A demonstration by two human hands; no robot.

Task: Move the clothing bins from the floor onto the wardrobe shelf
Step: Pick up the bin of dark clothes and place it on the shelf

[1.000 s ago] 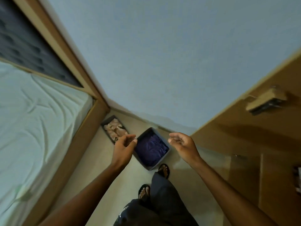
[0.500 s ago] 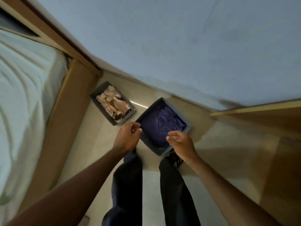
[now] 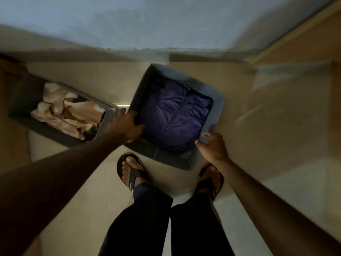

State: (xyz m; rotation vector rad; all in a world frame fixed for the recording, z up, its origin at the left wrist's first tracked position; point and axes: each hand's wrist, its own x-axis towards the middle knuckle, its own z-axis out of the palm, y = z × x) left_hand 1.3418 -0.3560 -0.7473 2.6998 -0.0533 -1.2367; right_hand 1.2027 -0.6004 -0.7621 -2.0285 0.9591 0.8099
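Note:
A grey fabric bin (image 3: 218, 99) holding a folded purple garment (image 3: 175, 115) stands on the floor just ahead of my feet. My left hand (image 3: 126, 125) is curled over the bin's left rim. At the bin's near right corner, my right hand (image 3: 214, 147) has its thumb and fingers on the rim. To the left stands a second dark bin (image 3: 24, 95) filled with crumpled beige clothes (image 3: 73, 111), its end close to my left hand. No wardrobe shelf is in view.
My feet in black sandals (image 3: 132, 171) stand right behind the purple bin on the pale tiled floor (image 3: 258, 137). A wooden wardrobe panel (image 3: 311, 41) rises at the right. A blue-grey wall (image 3: 166, 19) runs behind the bins.
I have bent down, so the bins look much larger. Both hands dropped from above the purple bin onto its rim, left and right.

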